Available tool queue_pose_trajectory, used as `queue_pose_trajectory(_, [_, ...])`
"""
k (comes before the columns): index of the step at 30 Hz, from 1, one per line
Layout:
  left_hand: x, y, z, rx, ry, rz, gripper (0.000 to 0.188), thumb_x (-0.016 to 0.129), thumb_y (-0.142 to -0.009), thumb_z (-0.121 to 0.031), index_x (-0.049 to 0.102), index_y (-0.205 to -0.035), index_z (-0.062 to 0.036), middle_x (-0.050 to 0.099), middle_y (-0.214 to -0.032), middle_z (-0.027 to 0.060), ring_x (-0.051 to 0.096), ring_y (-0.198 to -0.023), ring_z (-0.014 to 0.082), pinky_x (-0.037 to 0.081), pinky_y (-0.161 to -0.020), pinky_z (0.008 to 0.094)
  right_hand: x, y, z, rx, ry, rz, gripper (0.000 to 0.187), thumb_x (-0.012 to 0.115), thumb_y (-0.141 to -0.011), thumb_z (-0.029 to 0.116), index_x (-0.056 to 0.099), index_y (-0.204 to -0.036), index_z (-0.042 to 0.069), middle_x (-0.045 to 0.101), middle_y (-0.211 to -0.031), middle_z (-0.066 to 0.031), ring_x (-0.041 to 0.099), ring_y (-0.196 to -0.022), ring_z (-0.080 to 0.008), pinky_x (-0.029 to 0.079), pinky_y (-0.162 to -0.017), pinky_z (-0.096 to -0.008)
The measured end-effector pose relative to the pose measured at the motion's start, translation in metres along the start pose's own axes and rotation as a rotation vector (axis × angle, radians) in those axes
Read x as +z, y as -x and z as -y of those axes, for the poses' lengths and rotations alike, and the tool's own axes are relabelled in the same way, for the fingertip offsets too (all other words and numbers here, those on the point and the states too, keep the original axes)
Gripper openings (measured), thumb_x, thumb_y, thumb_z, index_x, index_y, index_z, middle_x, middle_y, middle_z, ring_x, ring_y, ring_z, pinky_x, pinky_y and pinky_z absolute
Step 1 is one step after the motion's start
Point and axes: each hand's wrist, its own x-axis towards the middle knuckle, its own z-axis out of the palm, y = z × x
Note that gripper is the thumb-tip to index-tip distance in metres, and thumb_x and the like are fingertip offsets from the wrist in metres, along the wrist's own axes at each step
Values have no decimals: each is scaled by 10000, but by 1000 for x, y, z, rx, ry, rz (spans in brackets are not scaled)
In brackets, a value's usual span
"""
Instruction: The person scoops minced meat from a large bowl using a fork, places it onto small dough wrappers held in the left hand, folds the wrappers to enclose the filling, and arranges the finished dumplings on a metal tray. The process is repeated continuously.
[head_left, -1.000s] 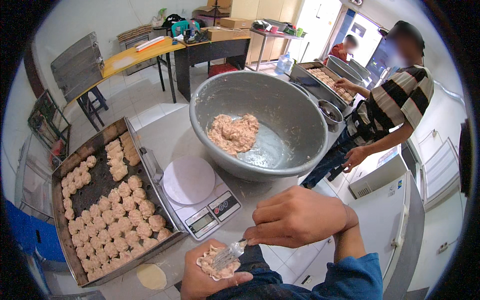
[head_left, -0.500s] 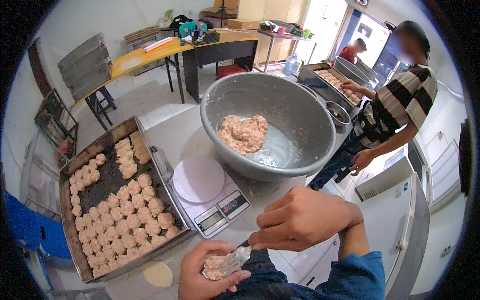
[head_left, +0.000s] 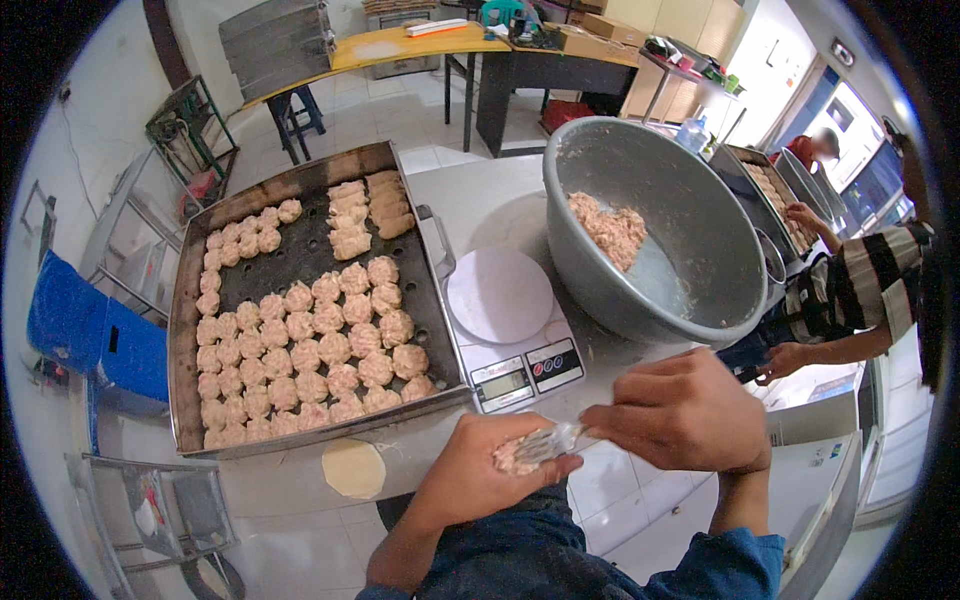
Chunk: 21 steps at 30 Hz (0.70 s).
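Observation:
My left hand (head_left: pixel 478 470) is cupped round a dumpling (head_left: pixel 513 455) of pinkish minced filling; its wrapper is mostly hidden by the fingers. My right hand (head_left: pixel 690 412) grips the handle of a metal fork (head_left: pixel 550 445), whose tines press on the filling. Left of my hands lies a round, pale dough wrapper (head_left: pixel 353 469) at the table's near edge. Beyond it a large metal tray (head_left: pixel 300 172) holds rows of open-topped dumplings (head_left: pixel 333 348) and, at its far right corner, some longer rolled pieces (head_left: pixel 350 222). A big grey basin (head_left: pixel 700 200) contains a mound of minced filling (head_left: pixel 608 230).
Between tray and basin sits a white kitchen scale (head_left: pixel 500 295). A person in a striped shirt (head_left: pixel 875 285) stands at the right by another tray (head_left: pixel 775 200) of dumplings. Farther back are a yellow table (head_left: pixel 385 48) and a dark desk (head_left: pixel 530 85). Blue containers (head_left: pixel 95 330) stand at left.
The view has turned left, so tray, scale and basin appear farther right. My hands remain together, the fork still in the filling. The person at the right is now partly cut off.

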Motion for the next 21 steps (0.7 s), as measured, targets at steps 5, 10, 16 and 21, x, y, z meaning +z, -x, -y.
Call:
queue_pose_trajectory(5, [3, -3, 10, 31, 37, -125, 275, 847, -812, -193, 681, -924, -5, 689, -776, 57, 599, -720, 60, 497, -638, 264, -11, 7, 7, 54, 20, -54, 203, 727, -796, 189, 704, -971, 87, 593, -756, -29, 645, -662, -218, 517, -553, -362])
queue_pose_trajectory(10, [-2, 7, -15, -180, 317, -10, 259, 886, -759, -148, 666, -859, -54, 709, -828, 12, 592, -665, 59, 466, -605, 234, -15, 2, 1, -14, -7, 106, 203, 723, -797, 189, 689, -971, 89, 530, -718, -37, 636, -668, -217, 507, -544, -373])
queue_pose_trajectory(16, [-5, -9, 19, 179, 35, -180, 288, 889, -741, -159, 654, -860, -44, 635, -748, -15, 543, -681, 48, 449, -602, 244, -27, 2, 14, 109, 146, -127, 192, 737, -768, 162, 695, -944, 98, 543, -739, -30, 638, -657, -212, 508, -532, -355])
queue_pose_trajectory(21, [-5, 6, -19, -81, 258, -188, 301, 902, -733, -131, 628, -822, -42, 670, -800, 11, 601, -634, 59, 497, -589, 243, -20, -12, 5, 27, 39, 38, 195, 748, -786, 164, 722, -961, 81, 566, -719, -29, 630, -647, -199, 510, -538, -347])
